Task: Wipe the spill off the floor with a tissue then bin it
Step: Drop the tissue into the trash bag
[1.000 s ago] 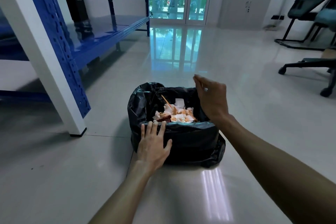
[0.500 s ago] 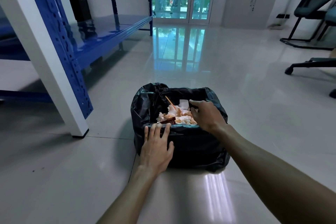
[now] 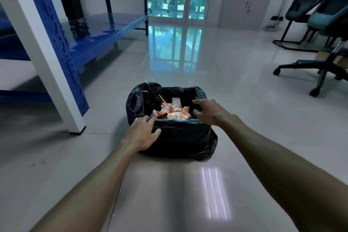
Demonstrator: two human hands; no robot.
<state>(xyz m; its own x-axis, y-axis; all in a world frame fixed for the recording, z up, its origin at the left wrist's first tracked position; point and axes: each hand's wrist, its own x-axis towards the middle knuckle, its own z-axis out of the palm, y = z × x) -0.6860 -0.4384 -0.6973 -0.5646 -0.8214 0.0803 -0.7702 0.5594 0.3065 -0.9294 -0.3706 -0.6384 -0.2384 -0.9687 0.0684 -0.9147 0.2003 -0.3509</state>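
- Bin [image 3: 175, 135], black liner, stands upright on floor [image 3: 188, 62] by blue rack [image 3: 62, 47].
- Left hand [image 3: 140, 135] flat on near rim, fingers spread, gripping nothing.
- Right hand [image 3: 209, 112] loosely open at right rim, empty; 0.5 s ago it reached into the bin.
- Orange-stained tissues [image 3: 174, 112] lie crumpled inside, between the hands; no clear long axis.

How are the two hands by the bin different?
The left hand lies flat, palm down, on the near rim of the bin; the right hand is at the bin's right rim with its fingers curled. The left hand's fingers are spread; the right hand's thumb and fingers form a loose claw. Both are bare, hold nothing, and are at the bin's black liner.
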